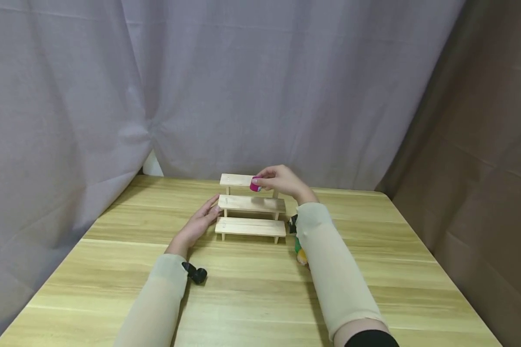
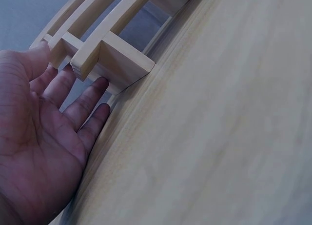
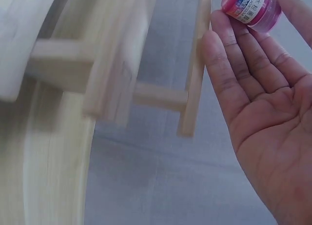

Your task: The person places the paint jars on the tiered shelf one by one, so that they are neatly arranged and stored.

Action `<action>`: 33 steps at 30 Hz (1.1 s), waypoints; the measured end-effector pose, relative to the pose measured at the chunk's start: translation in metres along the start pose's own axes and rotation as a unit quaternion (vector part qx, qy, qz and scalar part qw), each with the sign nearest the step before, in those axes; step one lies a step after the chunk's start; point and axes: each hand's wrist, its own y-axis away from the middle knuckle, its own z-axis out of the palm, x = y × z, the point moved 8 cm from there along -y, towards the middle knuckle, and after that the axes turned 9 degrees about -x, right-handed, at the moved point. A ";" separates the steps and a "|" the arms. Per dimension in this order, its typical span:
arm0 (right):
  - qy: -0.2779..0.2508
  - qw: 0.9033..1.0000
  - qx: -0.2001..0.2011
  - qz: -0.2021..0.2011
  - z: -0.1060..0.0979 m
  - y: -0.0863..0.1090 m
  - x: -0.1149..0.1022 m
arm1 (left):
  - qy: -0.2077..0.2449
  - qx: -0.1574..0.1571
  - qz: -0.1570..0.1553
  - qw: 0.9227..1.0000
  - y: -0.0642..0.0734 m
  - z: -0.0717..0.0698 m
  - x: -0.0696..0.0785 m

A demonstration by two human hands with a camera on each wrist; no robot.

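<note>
A small three-step wooden rack (image 1: pixel 252 204) stands on the table, its steps rising toward the back. My right hand (image 1: pixel 285 181) pinches a small pink gouache paint jar (image 1: pixel 254 184) between thumb and fingers, at the top step's right half. In the right wrist view the jar (image 3: pixel 249 9) shows a printed label; whether it touches the step I cannot tell. My left hand (image 1: pixel 201 222) is at the rack's left side, fingers extended. The left wrist view shows those fingers (image 2: pixel 87 104) against or very near the wooden end supports (image 2: pixel 119 61).
Beside the rack's right end, a green and orange item (image 1: pixel 301 255) lies partly hidden by my right sleeve. Grey curtains (image 1: pixel 260 96) hang behind the wood-grain table (image 1: pixel 252 294), with a brown-looking curtain (image 1: pixel 482 168) on the right. A black wrist camera (image 1: pixel 195 273) juts from my left sleeve.
</note>
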 end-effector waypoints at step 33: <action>0.050 0.995 0.082 0.005 0.010 -0.038 -0.015 | -0.008 -0.005 0.001 1.000 0.001 0.008 0.005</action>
